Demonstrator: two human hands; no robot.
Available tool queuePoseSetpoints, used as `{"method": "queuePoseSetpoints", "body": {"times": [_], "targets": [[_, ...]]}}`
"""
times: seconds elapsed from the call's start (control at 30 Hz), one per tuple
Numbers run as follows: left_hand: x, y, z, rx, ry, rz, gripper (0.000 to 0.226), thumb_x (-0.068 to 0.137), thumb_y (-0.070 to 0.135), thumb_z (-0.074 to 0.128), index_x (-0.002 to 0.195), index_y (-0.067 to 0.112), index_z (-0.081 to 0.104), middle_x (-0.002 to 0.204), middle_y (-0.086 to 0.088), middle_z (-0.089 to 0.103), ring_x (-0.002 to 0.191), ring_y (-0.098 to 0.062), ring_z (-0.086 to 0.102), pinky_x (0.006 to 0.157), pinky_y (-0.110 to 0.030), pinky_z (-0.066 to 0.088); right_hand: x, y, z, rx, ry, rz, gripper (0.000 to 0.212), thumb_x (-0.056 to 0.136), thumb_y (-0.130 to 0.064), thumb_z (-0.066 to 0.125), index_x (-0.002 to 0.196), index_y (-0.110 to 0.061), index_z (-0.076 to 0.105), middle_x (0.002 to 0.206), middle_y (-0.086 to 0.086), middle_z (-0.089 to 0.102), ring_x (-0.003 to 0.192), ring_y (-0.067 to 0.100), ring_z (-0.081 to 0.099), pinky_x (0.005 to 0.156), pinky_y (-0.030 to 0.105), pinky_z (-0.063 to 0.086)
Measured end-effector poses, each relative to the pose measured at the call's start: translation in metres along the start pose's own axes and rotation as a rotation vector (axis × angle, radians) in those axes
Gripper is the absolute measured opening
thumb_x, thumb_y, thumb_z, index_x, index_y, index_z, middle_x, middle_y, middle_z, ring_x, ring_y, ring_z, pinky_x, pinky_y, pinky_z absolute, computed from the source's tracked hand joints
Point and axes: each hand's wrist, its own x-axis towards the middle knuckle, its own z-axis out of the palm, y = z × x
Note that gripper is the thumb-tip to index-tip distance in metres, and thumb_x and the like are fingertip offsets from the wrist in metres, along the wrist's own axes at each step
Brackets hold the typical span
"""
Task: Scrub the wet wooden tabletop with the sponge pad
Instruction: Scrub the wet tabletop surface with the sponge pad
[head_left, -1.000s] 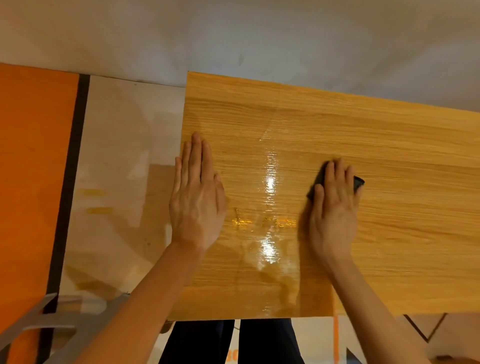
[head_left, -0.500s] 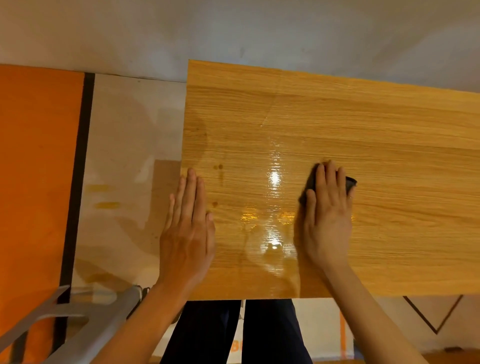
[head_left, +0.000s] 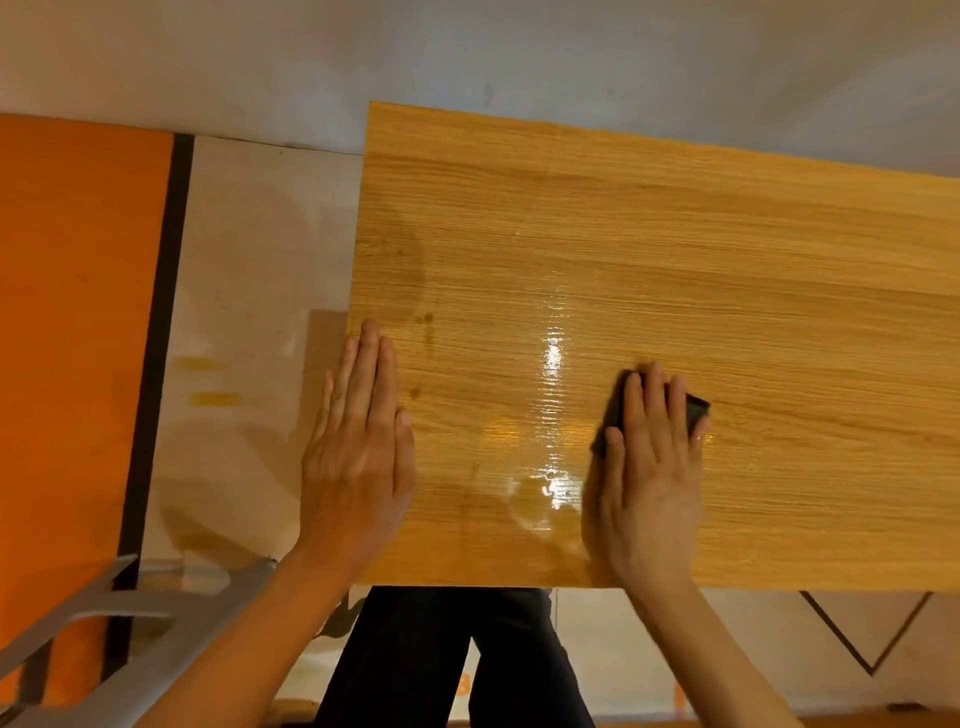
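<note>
On the wet wooden surface (head_left: 675, 249) I log: right hand (head_left: 649, 467) flat, fingers straight, pressing the dark sponge pad (head_left: 696, 410); left hand (head_left: 358, 452) released, flat at the left edge.

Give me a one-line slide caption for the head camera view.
Right hand presses a dark sponge pad flat on the wet, glossy wooden tabletop while the left hand lies flat at its left edge.
</note>
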Motion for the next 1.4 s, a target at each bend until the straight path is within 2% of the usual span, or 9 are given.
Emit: {"method": "queuePoseSetpoints", "body": {"times": [0.2,0.3,0.47,0.57,0.73,0.87,1.03,1.13,1.4], "targets": [[0.002,-0.006,0.001,0.019,-0.045,-0.001,0.059,0.108,0.028,0.022,0.16,0.004,0.01,0.17,-0.01,0.004,0.158,-0.021,0.002,0.127,-0.031,-0.003,-0.028,-0.104,0.04,0.039,-0.091,-0.305,0.052,0.102,-0.026,0.035,0.151,-0.011,0.027,0.16,0.006,0.021,0.149,0.021,0.013,0.121,0.044,0.01],[0.001,-0.007,0.001,0.032,-0.053,0.018,0.06,0.108,0.027,0.024,0.161,0.004,0.009,0.17,-0.01,0.003,0.158,-0.022,0.0,0.128,-0.035,-0.002,-0.027,-0.075,0.032,0.007,-0.153,-0.447,0.054,0.103,-0.026,0.04,0.152,-0.013,0.024,0.162,0.003,0.016,0.15,0.018,0.008,0.121,0.041,0.01],[0.0,-0.004,-0.001,0.071,-0.06,0.013,0.06,0.107,0.023,0.027,0.16,0.003,0.008,0.17,-0.011,0.003,0.158,-0.021,-0.001,0.128,-0.039,0.0,-0.025,0.021,-0.004,-0.004,-0.093,-0.176,0.05,0.103,-0.022,0.035,0.151,-0.011,0.026,0.161,0.005,0.017,0.15,0.019,0.006,0.122,0.047,0.009],[-0.004,-0.003,-0.003,0.084,-0.059,-0.034,0.059,0.107,0.027,0.024,0.161,0.007,0.009,0.17,-0.008,0.003,0.158,-0.017,-0.002,0.128,-0.034,-0.003,-0.029,-0.001,0.007,0.042,-0.045,-0.075,0.05,0.103,-0.023,0.026,0.151,-0.01,0.026,0.161,0.006,0.017,0.15,0.019,0.005,0.122,0.045,0.006],[-0.039,0.006,-0.004,0.046,-0.028,-0.121,0.059,0.109,0.031,0.022,0.162,0.01,0.006,0.17,-0.002,0.001,0.157,-0.012,-0.004,0.127,-0.03,-0.004,-0.051,-0.088,0.038,0.042,-0.159,-0.425,0.053,0.101,-0.028,0.021,0.151,-0.011,0.027,0.16,0.006,0.019,0.149,0.021,0.011,0.12,0.044,0.007],[-0.054,0.013,0.003,0.056,0.014,-0.139,0.058,0.109,0.029,0.022,0.161,0.008,0.008,0.17,-0.004,0.002,0.157,-0.012,-0.004,0.128,-0.033,-0.001,-0.041,-0.041,0.022,-0.011,-0.212,-0.605,0.051,0.103,-0.028,0.027,0.151,-0.013,0.028,0.161,0.003,0.017,0.15,0.017,0.009,0.121,0.042,0.009],[-0.052,0.012,0.005,0.039,0.058,-0.156,0.058,0.106,0.023,0.024,0.161,0.008,0.013,0.17,-0.003,0.006,0.157,-0.014,0.002,0.128,-0.036,0.004,-0.037,0.055,-0.015,0.03,-0.135,-0.307,0.05,0.103,-0.026,0.025,0.152,-0.012,0.026,0.162,0.002,0.015,0.15,0.017,0.004,0.121,0.047,0.007],[-0.05,0.009,0.006,0.012,0.106,-0.135,0.057,0.105,0.018,0.028,0.16,0.005,0.019,0.169,-0.006,0.012,0.157,-0.018,0.009,0.128,-0.042,0.011,-0.047,0.031,-0.003,0.051,-0.095,-0.215,0.051,0.103,-0.026,0.022,0.152,-0.01,0.025,0.161,0.005,0.015,0.15,0.019,0.004,0.121,0.046,0.005],[-0.054,0.005,0.01,0.071,0.175,-0.05,0.051,0.107,0.013,0.031,0.155,-0.003,0.029,0.165,-0.017,0.023,0.155,-0.024,0.02,0.128,-0.037,0.012,-0.06,-0.029,0.018,0.004,-0.237,-0.776,0.05,0.102,-0.028,0.026,0.149,-0.011,0.034,0.158,0.005,0.026,0.148,0.02,0.017,0.12,0.043,0.011]]}}
